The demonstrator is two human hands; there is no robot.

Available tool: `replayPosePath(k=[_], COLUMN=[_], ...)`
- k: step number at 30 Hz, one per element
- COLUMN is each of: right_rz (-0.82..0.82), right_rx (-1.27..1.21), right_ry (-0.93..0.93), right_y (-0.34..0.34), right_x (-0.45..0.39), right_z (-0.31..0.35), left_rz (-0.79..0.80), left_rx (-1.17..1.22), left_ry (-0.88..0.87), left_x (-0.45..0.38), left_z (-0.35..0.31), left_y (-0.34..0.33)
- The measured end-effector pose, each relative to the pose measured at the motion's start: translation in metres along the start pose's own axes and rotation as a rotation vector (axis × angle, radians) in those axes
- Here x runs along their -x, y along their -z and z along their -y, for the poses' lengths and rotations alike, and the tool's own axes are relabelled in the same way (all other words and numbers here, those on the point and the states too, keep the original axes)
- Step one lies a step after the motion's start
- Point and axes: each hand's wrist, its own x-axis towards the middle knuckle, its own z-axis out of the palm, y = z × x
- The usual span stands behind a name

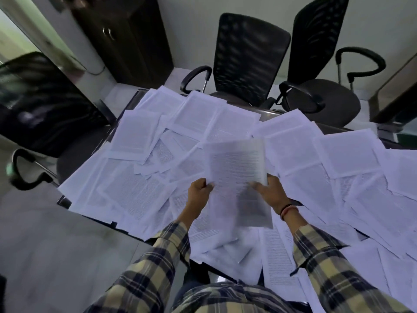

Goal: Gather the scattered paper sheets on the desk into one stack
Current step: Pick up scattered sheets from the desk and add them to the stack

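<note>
Head view looks down on a desk [274,112] covered with scattered paper sheets [135,188], printed and overlapping. Above them, both hands lift a blurred bundle of sheets [237,172]: the left hand [199,192] pinches its left edge with curled fingers, and the right hand [269,193] grips its right edge. Plaid sleeves [316,256] cover both arms. Black office chairs [248,55] stand beyond the desk.
</note>
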Motion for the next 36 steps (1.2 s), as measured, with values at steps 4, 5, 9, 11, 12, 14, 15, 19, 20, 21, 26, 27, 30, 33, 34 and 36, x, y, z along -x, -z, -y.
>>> replayPosePath(k=[4,5,9,11,12,14,15,19,20,21,26,27,30,33,34,36], right_rz=[0.078,0.086,0.096,0.075,0.063,0.035,0.023,-0.021,-0.023,-0.017,0.023,0.029,0.024,-0.044,-0.061,-0.08], right_rx=[0.143,0.179,0.379,0.458,0.504,0.566,0.563,0.374,0.327,0.303,0.157,0.129,0.082,0.024,0.009,-0.02], right_ry=[-0.125,-0.161,-0.29,-0.337,-0.374,-0.428,-0.435,-0.52,-0.547,-0.563,-0.523,-0.504,-0.457,-0.438,-0.434,-0.421], right_y=[-0.077,-0.102,-0.154,-0.171,-0.175,-0.181,-0.186,-0.184,-0.182,-0.179,-0.158,-0.152,-0.137,-0.12,-0.115,-0.108], right_x=[-0.012,-0.016,-0.018,-0.022,-0.022,-0.021,-0.019,-0.014,-0.014,-0.014,-0.014,-0.012,-0.003,0.009,0.014,0.021], right_z=[-0.007,-0.009,-0.029,-0.038,-0.044,-0.046,-0.043,-0.045,-0.045,-0.045,-0.052,-0.054,-0.052,-0.058,-0.062,-0.068], left_rz=[-0.076,-0.092,-0.156,-0.201,-0.202,-0.158,-0.129,-0.088,-0.105,-0.12,-0.045,-0.019,0.014,0.001,0.003,0.032], left_rx=[0.0,-0.033,-0.166,-0.143,-0.138,-0.18,-0.195,-0.113,-0.085,-0.044,-0.013,-0.035,-0.089,-0.145,-0.159,-0.189], left_ry=[0.325,0.398,0.533,0.55,0.546,0.55,0.564,0.61,0.618,0.621,0.504,0.483,0.461,0.417,0.405,0.368], left_x=[-0.002,-0.004,-0.002,-0.001,0.003,0.006,0.008,0.005,0.005,0.006,0.012,0.011,0.004,-0.005,-0.009,-0.013], left_z=[0.045,0.058,0.095,0.097,0.093,0.087,0.083,0.095,0.098,0.101,0.099,0.096,0.083,0.066,0.063,0.053], left_y=[0.044,0.058,0.076,0.077,0.075,0.069,0.066,0.06,0.06,0.061,0.071,0.071,0.07,0.061,0.058,0.051])
